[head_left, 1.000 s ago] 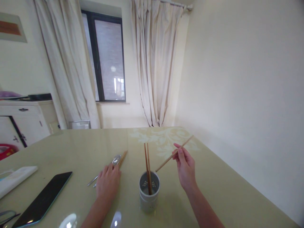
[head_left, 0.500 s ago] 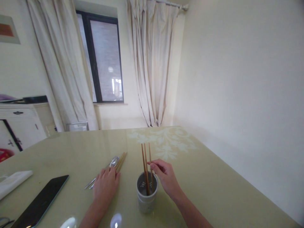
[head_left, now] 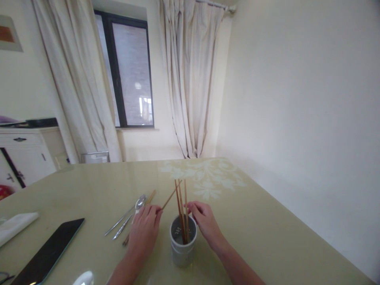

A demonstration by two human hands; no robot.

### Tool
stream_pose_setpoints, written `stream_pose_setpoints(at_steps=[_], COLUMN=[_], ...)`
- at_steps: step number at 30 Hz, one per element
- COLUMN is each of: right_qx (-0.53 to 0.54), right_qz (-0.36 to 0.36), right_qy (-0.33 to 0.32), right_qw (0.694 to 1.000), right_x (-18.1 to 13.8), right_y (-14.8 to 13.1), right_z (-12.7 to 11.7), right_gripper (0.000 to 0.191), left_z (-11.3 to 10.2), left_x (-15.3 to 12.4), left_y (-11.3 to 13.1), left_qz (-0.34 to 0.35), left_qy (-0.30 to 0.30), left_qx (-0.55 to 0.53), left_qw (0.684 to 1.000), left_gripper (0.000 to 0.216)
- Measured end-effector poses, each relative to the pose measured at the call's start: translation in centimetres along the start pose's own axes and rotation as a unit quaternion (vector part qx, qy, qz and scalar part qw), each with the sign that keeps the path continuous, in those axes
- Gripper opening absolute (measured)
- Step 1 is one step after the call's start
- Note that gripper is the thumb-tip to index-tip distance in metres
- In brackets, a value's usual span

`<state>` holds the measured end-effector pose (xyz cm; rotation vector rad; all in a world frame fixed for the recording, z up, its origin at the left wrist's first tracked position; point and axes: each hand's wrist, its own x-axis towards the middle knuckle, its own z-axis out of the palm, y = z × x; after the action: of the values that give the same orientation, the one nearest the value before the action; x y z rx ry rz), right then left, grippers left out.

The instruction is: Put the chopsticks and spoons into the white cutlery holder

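Observation:
A light grey utensil holder (head_left: 183, 255) with holes in its wall stands upright on the table. Several wooden chopsticks (head_left: 179, 206) lean inside it. My right hand (head_left: 206, 221) is at the holder's right, its fingers pinched on the rightmost chopstick (head_left: 186, 227) above the rim. Left of the holder, my left hand (head_left: 145, 227) grips a single chopstick (head_left: 171, 195), which slants up to the right behind the standing ones. Beside that hand lie metal spoons (head_left: 140, 202) and another chopstick (head_left: 151, 196), partly covered by the hand.
A dark tablet (head_left: 49, 251) and a white object (head_left: 18, 225) lie at the left of the glossy table (head_left: 282, 245). A shiny white item (head_left: 84, 278) sits at the bottom edge. Wall (head_left: 303, 111) borders the table's right side; a curtained window (head_left: 133, 75) is beyond.
My left hand has lifted a chopstick from the pile and moved right, towards the holder. The utensils on the table have spread apart slightly. My right hand stays about where it was.

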<state>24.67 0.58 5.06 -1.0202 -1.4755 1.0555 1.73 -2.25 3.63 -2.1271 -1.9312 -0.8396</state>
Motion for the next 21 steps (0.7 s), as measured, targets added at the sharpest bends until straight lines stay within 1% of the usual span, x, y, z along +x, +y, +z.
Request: stream_pose_setpoints(at_steps=[1,3,5,7,9,11,14,16,18,20,21], right_qx=[0.015,0.057,0.096,0.113,0.114,0.120,0.146,0.169,0.199,0.222,0.227], right_qz=[0.006,0.017,0.029,0.032,0.025,0.003,-0.047,-0.079,-0.107,-0.122,-0.123], right_qy=[-0.010,-0.032,-0.046,-0.040,0.001,0.078,0.209,0.262,0.286,0.284,0.272], right_qw=[1.000,0.998,0.994,0.992,0.993,0.990,0.966,0.947,0.931,0.925,0.927], right_x=[0.0,0.0,0.0,0.1,0.4,0.8,1.5,1.8,1.8,1.6,1.4], right_y=[0.2,0.6,0.8,0.9,0.6,0.0,-1.4,-2.3,-3.0,-3.6,-3.8], right_z=[0.1,0.5,0.9,1.0,0.7,-0.4,-3.1,-5.0,-6.3,-6.8,-6.6], right_gripper=[0.053,0.050,0.048,0.048,0.049,0.049,0.048,0.048,0.048,0.047,0.047], left_z=[0.0,0.1,0.1,0.2,0.2,0.2,0.0,-0.4,-0.7,-1.0,-1.1], left_x=[-0.1,-0.5,-0.9,-1.0,-0.8,-0.4,0.2,0.3,0.3,0.3,0.2], left_y=[0.6,1.8,2.9,3.4,3.1,1.9,-0.6,-2.2,-3.1,-3.4,-3.4], left_qz=[0.013,0.039,0.057,0.069,0.072,0.053,-0.006,-0.039,-0.061,-0.075,-0.079], left_qy=[0.002,-0.019,-0.048,-0.065,-0.062,-0.045,-0.029,-0.040,-0.058,-0.076,-0.084], left_qx=[-0.028,-0.074,-0.096,-0.101,-0.087,-0.044,0.079,0.159,0.209,0.229,0.234], left_qw=[1.000,0.996,0.993,0.990,0.992,0.997,0.996,0.986,0.974,0.967,0.965], left_gripper=[0.025,0.023,0.022,0.022,0.024,0.028,0.033,0.035,0.036,0.036,0.035])
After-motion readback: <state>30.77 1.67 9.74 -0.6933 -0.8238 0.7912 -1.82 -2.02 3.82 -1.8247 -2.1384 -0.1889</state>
